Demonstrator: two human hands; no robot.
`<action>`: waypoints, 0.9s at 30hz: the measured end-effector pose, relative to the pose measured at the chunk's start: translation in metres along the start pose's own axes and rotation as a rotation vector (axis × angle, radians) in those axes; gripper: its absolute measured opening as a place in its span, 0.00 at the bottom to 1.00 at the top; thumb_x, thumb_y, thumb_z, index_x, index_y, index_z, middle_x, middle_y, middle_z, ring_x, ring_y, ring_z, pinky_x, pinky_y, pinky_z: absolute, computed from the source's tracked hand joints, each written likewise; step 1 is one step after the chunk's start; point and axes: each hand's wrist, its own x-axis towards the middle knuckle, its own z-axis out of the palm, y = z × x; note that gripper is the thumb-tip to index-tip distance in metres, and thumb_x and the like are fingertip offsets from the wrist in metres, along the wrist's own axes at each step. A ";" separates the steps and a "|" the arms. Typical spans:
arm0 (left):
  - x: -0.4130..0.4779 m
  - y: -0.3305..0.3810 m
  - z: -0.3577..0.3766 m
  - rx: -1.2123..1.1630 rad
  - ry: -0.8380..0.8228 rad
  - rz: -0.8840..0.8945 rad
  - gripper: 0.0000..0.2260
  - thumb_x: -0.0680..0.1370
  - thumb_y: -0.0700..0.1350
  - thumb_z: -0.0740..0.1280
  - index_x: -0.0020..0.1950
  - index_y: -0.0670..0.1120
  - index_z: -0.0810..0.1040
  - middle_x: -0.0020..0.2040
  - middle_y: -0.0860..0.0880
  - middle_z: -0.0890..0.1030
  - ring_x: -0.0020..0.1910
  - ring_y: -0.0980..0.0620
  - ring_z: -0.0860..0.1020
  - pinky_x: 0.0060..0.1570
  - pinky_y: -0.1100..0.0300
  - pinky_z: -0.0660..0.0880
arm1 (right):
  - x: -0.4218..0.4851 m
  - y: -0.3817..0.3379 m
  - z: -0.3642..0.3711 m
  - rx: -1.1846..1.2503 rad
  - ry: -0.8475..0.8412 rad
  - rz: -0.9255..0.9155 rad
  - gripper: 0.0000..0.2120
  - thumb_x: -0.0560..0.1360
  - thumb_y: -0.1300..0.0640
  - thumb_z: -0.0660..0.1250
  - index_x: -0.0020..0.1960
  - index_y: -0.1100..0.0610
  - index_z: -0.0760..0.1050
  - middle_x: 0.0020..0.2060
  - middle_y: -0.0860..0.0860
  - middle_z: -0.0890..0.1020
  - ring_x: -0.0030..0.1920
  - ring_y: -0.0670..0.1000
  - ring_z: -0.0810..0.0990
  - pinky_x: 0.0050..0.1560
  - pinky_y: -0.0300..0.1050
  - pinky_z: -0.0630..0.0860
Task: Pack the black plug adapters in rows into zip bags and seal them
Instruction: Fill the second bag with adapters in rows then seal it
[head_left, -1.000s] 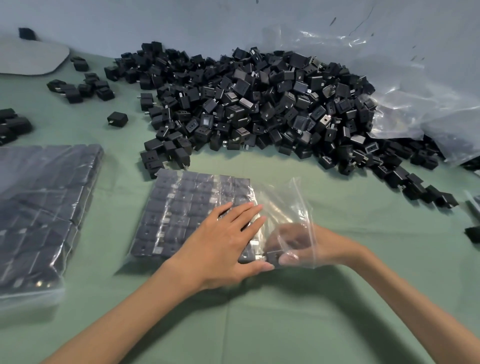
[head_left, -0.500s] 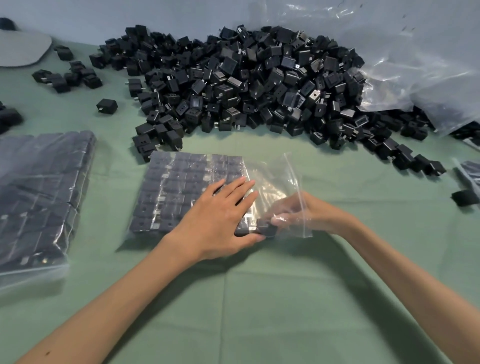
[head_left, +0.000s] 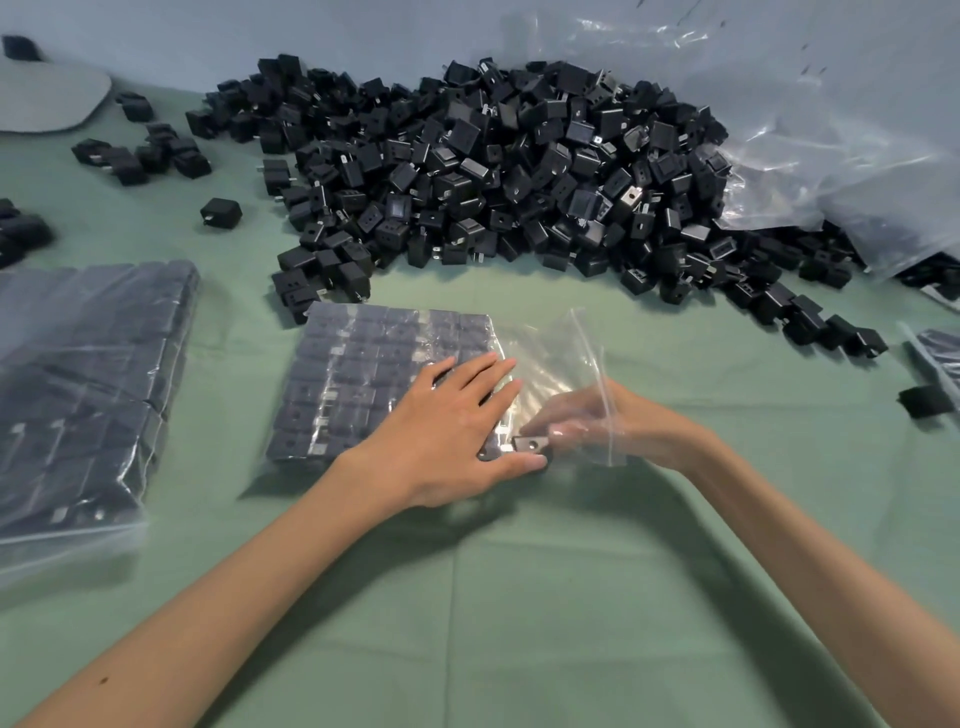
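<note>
– Left hand (head_left: 447, 441) lies flat, fingers straight, pressing the packed rows through the zip bag (head_left: 363, 374). Right hand (head_left: 613, 421) is inside the bag's open mouth, pinching one adapter (head_left: 531, 445) at the near corner.

– And around them?

– Loose pile (head_left: 493, 171) heaped at the back of the green table (head_left: 519, 597), filled bag (head_left: 88, 374) on the left.

– What could go wrong?

– Biggest, I'd say: if the flat hand lifts, the rows could buckle and slide toward the mouth. Lesser: slack film may bunch round the right fingers and drag adapters out with them. Smallest: that last adapter could seat tilted, so the zip strip won't close.
</note>
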 end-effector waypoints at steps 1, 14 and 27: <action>0.002 0.002 -0.001 -0.003 -0.004 -0.008 0.43 0.72 0.74 0.38 0.79 0.48 0.49 0.80 0.52 0.46 0.77 0.56 0.41 0.76 0.49 0.41 | -0.001 -0.001 -0.001 0.055 -0.005 0.025 0.26 0.67 0.40 0.72 0.58 0.57 0.80 0.51 0.52 0.84 0.52 0.51 0.83 0.50 0.40 0.77; 0.009 0.011 0.007 0.065 -0.044 -0.028 0.48 0.70 0.75 0.36 0.79 0.42 0.48 0.80 0.44 0.45 0.78 0.48 0.38 0.74 0.39 0.43 | -0.010 0.009 -0.019 0.551 -0.237 0.236 0.34 0.77 0.42 0.45 0.58 0.67 0.77 0.60 0.64 0.78 0.64 0.58 0.76 0.65 0.48 0.70; 0.011 0.009 0.011 0.041 -0.009 -0.005 0.44 0.73 0.74 0.38 0.79 0.46 0.51 0.80 0.44 0.47 0.77 0.48 0.38 0.74 0.40 0.39 | 0.143 -0.086 -0.086 -0.901 0.406 -0.032 0.17 0.73 0.61 0.70 0.61 0.53 0.77 0.57 0.51 0.78 0.54 0.49 0.78 0.60 0.46 0.76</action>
